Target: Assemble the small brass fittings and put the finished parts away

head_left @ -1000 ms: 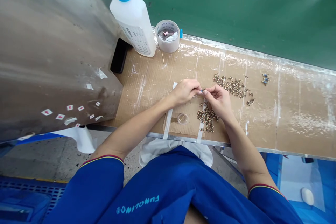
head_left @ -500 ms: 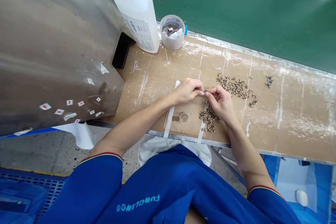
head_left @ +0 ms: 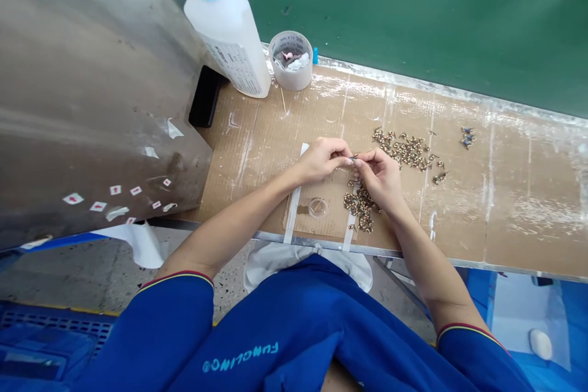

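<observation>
My left hand (head_left: 323,160) and my right hand (head_left: 381,179) meet over the cardboard-covered bench, fingertips pinched together. Between them is a tiny dark metal piece (head_left: 353,158), mostly covered by the fingers; I cannot make out which hand bears it more. Close to my right hand lie two heaps of small brass-coloured metal pieces, a near heap (head_left: 361,205) and a far heap (head_left: 408,150). A few similar pieces with blue on them (head_left: 467,137) sit apart to the right. Below my left hand stands a small clear round dish (head_left: 318,207) with a thin stick in it.
A white bottle with a blue cap (head_left: 229,37) and a tape roll holding scraps (head_left: 291,61) stand at the back left. A wooden stick (head_left: 283,101) lies before them. A metal panel with stickers (head_left: 92,104) borders the left; a green surface (head_left: 413,24) lies beyond.
The camera view has shifted slightly, so the bench things appear a little further left. Both hands stay pinched together at the tiny piece, with only small finger movement.
</observation>
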`<state>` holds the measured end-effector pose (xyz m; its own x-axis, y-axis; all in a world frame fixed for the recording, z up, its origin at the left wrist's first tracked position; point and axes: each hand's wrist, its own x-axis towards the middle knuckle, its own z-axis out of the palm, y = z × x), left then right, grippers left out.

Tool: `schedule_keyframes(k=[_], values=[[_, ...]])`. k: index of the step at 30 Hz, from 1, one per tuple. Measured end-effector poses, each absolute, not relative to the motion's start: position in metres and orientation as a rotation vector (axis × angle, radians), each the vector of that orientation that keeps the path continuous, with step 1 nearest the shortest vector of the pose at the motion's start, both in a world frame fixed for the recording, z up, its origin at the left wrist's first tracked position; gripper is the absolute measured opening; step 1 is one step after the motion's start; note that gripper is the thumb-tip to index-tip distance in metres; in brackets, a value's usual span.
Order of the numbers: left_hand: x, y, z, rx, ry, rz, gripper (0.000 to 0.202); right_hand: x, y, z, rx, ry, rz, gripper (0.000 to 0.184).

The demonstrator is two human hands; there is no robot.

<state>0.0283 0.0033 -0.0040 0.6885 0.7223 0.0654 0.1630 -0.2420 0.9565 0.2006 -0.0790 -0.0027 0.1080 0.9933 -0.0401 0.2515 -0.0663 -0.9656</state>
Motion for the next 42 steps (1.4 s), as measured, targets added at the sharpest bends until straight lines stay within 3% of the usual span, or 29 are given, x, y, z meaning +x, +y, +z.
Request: schedule_keyframes(k=[12,20,29,42], values=[[0.026,0.006,-0.003,1.813,0.711,0.56,0.017,0.202,-0.076,0.0,-1.491,-1.163,1.052,0.017],[0.028,0.004,-0.008,1.918,0.719,0.569,0.016,0.199,-0.077,-0.006,-1.424,-1.213,1.104,0.035],[0.028,0.003,-0.006,1.825,0.724,0.524,0.019,0.204,-0.074,-0.008,-1.363,-1.263,1.198,0.035],[0.029,-0.001,-0.008,1.721,0.7,0.634,0.021,0.214,-0.068,0.001,-1.299,-1.118,1.316,0.053]])
